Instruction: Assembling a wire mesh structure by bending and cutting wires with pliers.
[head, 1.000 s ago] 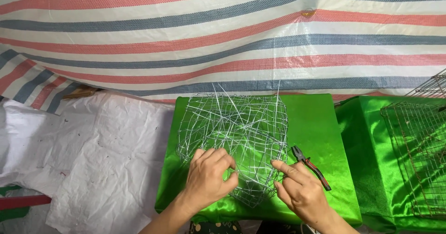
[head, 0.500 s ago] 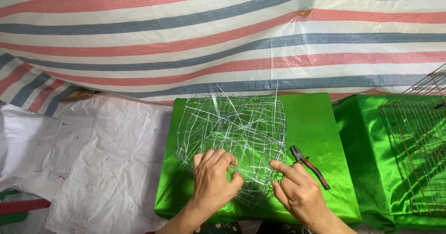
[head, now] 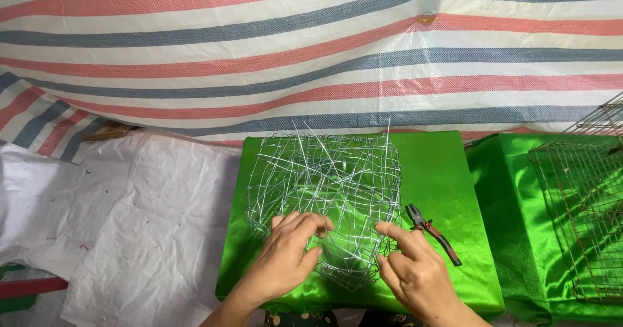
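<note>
A tangled silver wire mesh basket (head: 324, 184) lies on a block covered in shiny green cloth (head: 441, 165). My left hand (head: 289, 255) rests on the mesh's near left edge, its fingers curled over the wires. My right hand (head: 412, 272) touches the near right edge of the mesh, with index finger and thumb pinching at the wires. Red-handled pliers (head: 433, 233) lie on the green cloth just right of my right hand, untouched.
A rusty wire grid cage (head: 584, 217) sits on more green cloth at the right. White plastic sheeting (head: 130, 223) covers the ground to the left. A striped red, blue and white tarpaulin (head: 311, 54) hangs behind.
My left hand has slid slightly right along the mesh's near edge, and its fingers curl more over the wires. My right hand stays at the right edge.
</note>
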